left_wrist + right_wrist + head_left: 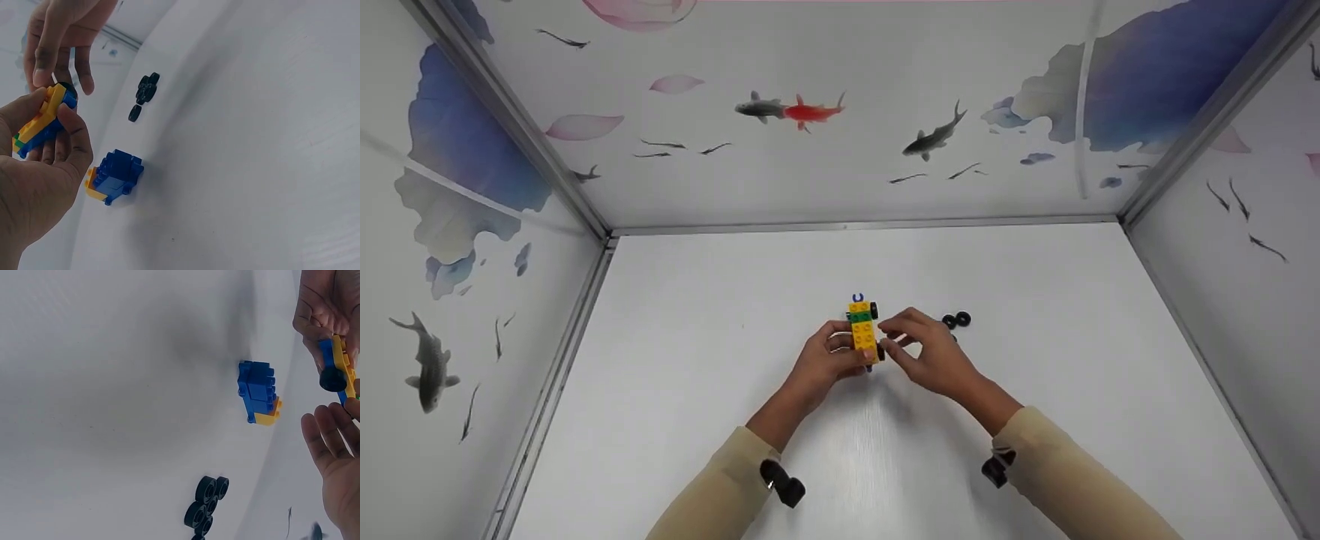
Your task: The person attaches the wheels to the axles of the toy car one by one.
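A toy car made of building bricks (862, 330), yellow and green on top and blue beneath, is gripped by my left hand (829, 356), thumb on the yellow side. Black wheels are fitted along its right side, and a blue hook sticks out at the far end. Close by on the right is my right hand (934, 352), its thumb near the rear wheel (333, 379). In the right wrist view the right fingers (326, 430) are fairly straight, with nothing seen between them and the thumb. Whether the thumb touches the car is unclear.
Several loose black wheels (963, 319) lie beyond my right hand, partly hidden by it in the head view. A second brick piece, blue with yellow (117, 175), stands on the white table (697, 450). Printed panels wall the table's back and sides.
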`<state>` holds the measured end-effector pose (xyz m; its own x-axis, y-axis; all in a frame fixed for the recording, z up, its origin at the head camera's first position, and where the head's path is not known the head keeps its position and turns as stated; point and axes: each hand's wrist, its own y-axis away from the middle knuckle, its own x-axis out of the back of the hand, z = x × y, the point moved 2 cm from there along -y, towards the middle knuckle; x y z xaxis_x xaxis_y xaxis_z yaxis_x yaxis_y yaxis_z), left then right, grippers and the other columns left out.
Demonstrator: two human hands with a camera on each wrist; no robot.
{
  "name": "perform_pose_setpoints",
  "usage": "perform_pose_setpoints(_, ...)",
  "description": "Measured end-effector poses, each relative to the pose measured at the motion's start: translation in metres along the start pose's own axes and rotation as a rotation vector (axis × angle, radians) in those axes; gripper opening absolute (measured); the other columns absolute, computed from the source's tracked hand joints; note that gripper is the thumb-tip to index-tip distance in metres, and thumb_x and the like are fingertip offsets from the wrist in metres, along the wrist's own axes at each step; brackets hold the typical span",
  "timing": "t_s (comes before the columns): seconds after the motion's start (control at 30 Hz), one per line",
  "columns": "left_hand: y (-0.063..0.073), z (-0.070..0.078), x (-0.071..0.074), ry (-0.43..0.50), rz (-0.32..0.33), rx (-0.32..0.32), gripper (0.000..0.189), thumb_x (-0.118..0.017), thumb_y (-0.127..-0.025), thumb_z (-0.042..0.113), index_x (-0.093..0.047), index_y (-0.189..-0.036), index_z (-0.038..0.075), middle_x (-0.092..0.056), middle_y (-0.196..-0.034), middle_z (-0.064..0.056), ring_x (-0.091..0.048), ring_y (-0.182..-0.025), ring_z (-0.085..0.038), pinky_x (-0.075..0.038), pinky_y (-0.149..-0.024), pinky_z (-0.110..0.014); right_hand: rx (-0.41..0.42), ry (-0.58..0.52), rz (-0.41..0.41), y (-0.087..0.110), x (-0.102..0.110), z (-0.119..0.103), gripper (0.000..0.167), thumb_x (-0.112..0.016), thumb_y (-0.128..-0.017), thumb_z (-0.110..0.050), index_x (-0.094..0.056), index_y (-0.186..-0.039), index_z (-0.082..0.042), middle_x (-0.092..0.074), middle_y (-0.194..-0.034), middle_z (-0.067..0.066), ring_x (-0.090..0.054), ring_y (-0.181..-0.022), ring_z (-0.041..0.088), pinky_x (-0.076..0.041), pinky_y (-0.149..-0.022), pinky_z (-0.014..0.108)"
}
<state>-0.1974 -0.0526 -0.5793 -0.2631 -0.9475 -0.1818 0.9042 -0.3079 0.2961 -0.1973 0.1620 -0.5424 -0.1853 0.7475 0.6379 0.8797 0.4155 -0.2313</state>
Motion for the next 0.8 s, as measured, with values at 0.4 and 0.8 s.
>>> perform_pose_setpoints(0.4, 0.006, 0.002, -0.005, -0.022, -0.027, 0.007, 0.061, -0.088, -0.094, 0.017, -0.055, -0.145, 0.014, -0.071, -0.128, -0.012, -0.078, -0.115, -0.024, -0.066, -0.101, -0.036, -0.13, -0.002, 0.1, -0.015, 0.002, 0.001, 0.042, -0.073, -0.109, -0.026, -0.067, -0.147, -0.01, -0.074, -0.129, 0.01, -0.075, -0.118, 0.026, -0.067, -0.101, 0.047)
perform_pose_setpoints(0.8, 0.007, 0.0, -0.008, -0.098, -0.031, 0.023, 0.06, -0.09, -0.093, 0.023, -0.057, -0.143, 0.014, -0.072, -0.13, -0.011, -0.074, -0.114, -0.023, -0.061, -0.109, -0.046, -0.179, -0.036, 0.101, -0.026, -0.006, 0.003, 0.047, -0.068, -0.111, -0.035, -0.063, -0.152, -0.012, -0.078, -0.128, 0.012, -0.076, -0.119, 0.029, -0.065, -0.103, 0.053)
